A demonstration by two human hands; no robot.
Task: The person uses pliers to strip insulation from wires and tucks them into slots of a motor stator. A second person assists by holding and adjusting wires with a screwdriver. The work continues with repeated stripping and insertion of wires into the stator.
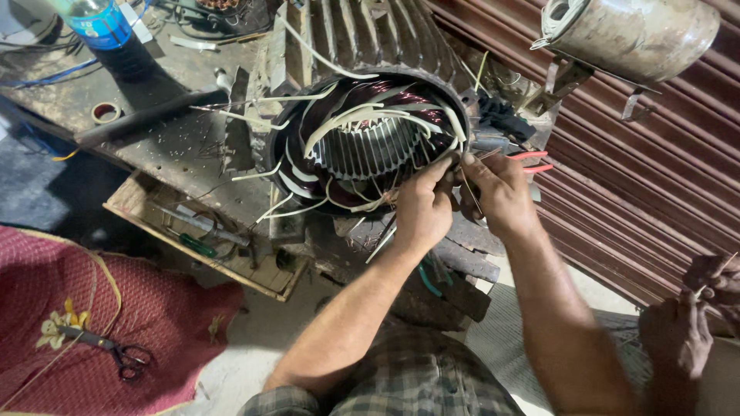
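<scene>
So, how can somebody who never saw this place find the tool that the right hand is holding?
Start at the big finned motor housing with dark red windings and white sleeves. At its lower right rim, both hands meet; the right hand grips small pliers. Only their two bright red handles show, unlike the grey metal around.

There is a single view, from a camera worn on the person's head. It looks steeply down and forward over the checked shirt and along both forearms, close enough that the left hand (422,209) and right hand (499,192) sit near the middle of the frame. Just beyond them the open end of the motor housing (362,139) faces the lens. The dark desk (154,146) runs off to the upper left, the floor and a red cushion (85,323) fill the lower left, and a ribbed metal shutter (640,177) closes the right side.
</scene>
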